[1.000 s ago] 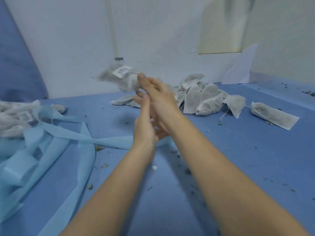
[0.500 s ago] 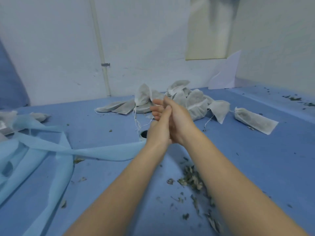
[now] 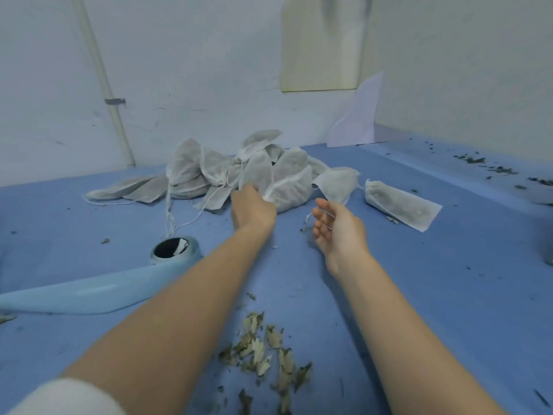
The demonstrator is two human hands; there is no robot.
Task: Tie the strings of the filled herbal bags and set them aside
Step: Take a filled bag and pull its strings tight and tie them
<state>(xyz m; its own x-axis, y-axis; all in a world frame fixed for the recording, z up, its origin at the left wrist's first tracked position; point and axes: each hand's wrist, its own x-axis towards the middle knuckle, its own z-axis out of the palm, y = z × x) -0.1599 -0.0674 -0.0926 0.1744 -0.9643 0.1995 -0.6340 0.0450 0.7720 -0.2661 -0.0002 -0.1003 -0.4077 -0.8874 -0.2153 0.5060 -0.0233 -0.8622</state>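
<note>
- The left hand [image 3: 253,209] reaches forward into the near edge of the pile of bags [image 3: 239,172]. Its fingertips are hidden behind the knuckles, touching the plump filled bag [image 3: 288,190] at the front of the heap. Whether they have pinched the gathered neck or only rest against it cannot be told.
- The right hand [image 3: 336,232] hovers just beside that bag, palm turned inward and fingers loosely spread, holding nothing. A thin white string [image 3: 308,217] lies close by its fingertips; contact is unclear.
- The front bag lies directly ahead of the left fingers, with its long axis running away and to the right, and its drawn neck at the near-left end. That puts the neck at the left hand, so the left hand is nearer. The right hand would probably have to come across to take the loose string ends.
- Count: the pile holds roughly a dozen pale bags, overlapping too much for an exact figure. One bag [image 3: 339,182] lies flat at the pile's right edge, and one more, a lone bag [image 3: 401,205], sits apart further right.
- Several loose strings [image 3: 170,217] trail from the left of the pile toward a roll of light-blue tape [image 3: 173,250], whose strip runs off left.
- One scatter of dried leaves [image 3: 263,351] lies between the forearms on the blue table [image 3: 449,295].
</note>
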